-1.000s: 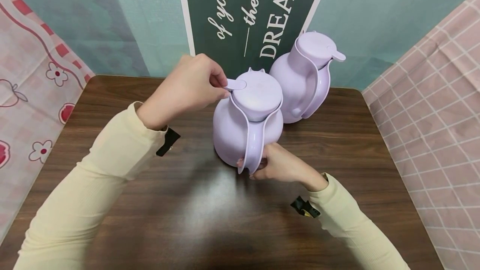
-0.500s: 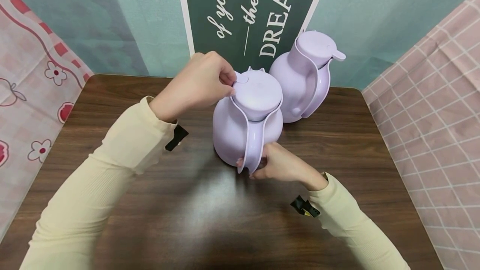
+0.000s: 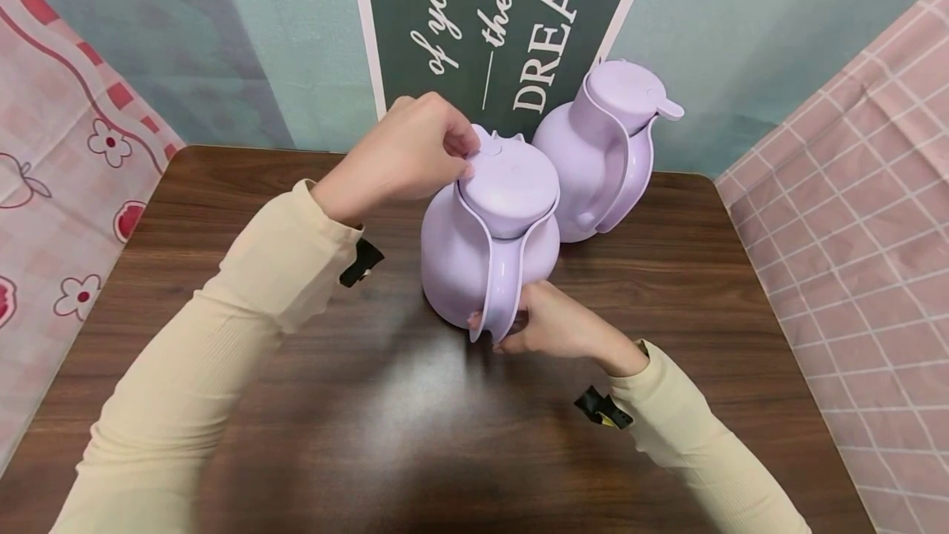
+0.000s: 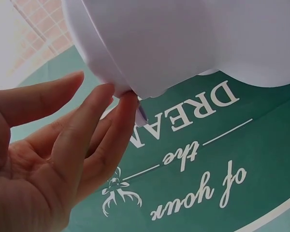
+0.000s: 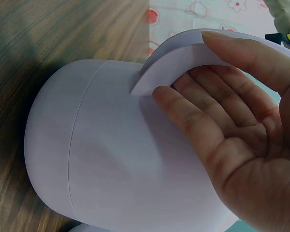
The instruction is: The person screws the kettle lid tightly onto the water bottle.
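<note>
A lavender jug (image 3: 452,270), like a thermos jug, stands upright on the wooden table. Its round lid (image 3: 515,188) has a tab (image 3: 482,138) pointing to the back left. My left hand (image 3: 415,147) is at this tab. In the left wrist view its fingers (image 4: 121,116) press the tab side, while the thumb (image 4: 48,99) looks apart from the lid. At the near side, my right hand (image 3: 556,324) holds the lower part of the handle (image 3: 504,287). The right thumb (image 5: 241,53) lies on the handle, with fingers inside the loop.
A matching lavender jug (image 3: 571,155) stands just behind to the right, its tab pointing right. Behind the table (image 3: 319,419) hangs a teal cloth with a green lettered panel (image 3: 474,39). Pink patterned cloth (image 3: 59,130) borders the left, pink tiled cloth (image 3: 867,188) the right.
My left hand has moved right and slightly away from me. The lid's tab has swung clockwise, from pointing left to pointing back left. The right hand and both jugs stay put.
</note>
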The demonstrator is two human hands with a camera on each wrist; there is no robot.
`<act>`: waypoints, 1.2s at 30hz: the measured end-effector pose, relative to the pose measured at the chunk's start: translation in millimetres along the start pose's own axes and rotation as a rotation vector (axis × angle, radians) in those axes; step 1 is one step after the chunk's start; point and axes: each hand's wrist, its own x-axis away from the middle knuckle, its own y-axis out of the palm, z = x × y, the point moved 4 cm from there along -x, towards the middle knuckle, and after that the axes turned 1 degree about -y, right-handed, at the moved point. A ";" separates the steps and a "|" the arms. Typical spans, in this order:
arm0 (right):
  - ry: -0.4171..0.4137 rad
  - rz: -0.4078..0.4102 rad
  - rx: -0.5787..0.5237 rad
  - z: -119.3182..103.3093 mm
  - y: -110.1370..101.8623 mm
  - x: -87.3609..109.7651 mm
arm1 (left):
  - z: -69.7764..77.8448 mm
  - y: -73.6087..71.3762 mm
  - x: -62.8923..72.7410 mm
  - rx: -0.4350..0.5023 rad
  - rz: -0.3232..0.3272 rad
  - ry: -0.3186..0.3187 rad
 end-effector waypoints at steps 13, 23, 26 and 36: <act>-0.008 -0.005 0.006 1.5 -7.6 3.8 | 4.4 0.3 -3.3 0.044 -0.027 -0.056; 0.004 0.007 -0.006 -1.8 -3.8 0.4 | 1.4 -3.2 10.6 0.051 0.009 -0.005; -0.002 0.015 0.004 -2.1 -4.3 1.0 | 2.0 -3.2 14.5 0.047 0.016 -0.001; 0.037 0.021 0.029 -2.6 -4.6 2.0 | 2.8 -1.7 16.2 0.002 0.029 0.037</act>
